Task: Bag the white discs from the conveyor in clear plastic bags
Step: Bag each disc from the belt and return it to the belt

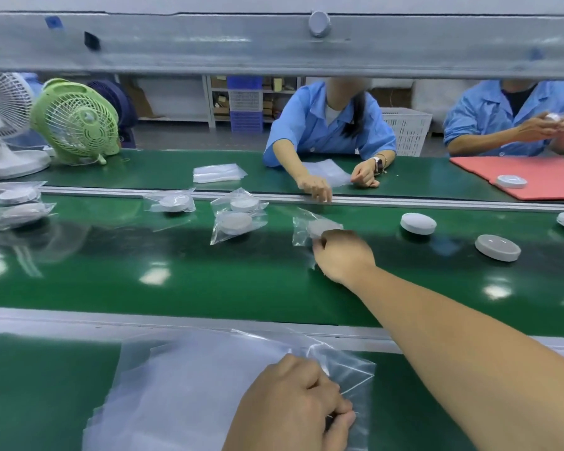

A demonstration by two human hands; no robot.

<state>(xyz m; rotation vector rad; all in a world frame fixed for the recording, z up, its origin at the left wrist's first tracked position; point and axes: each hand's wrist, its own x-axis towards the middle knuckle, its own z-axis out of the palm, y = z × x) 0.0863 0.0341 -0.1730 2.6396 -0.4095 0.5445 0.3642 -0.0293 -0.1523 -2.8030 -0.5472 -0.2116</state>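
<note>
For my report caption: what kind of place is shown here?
Most likely a factory packing line: a green conveyor belt carries white discs, some already in clear bags, and workers in blue coats sit across it.

Three bare white discs (418, 223) lay flat at the belt's (176, 281) right; a bagged disc (319, 227) lay mid-belt, more leftward; clear empty bags (192, 379) lay stacked on the near ledge.

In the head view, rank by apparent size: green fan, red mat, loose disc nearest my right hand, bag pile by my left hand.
Largest: bag pile, though it is nearest the camera.
Next: green fan and red mat, too alike to rank; the mat runs off frame.
Smallest: loose disc.
</note>
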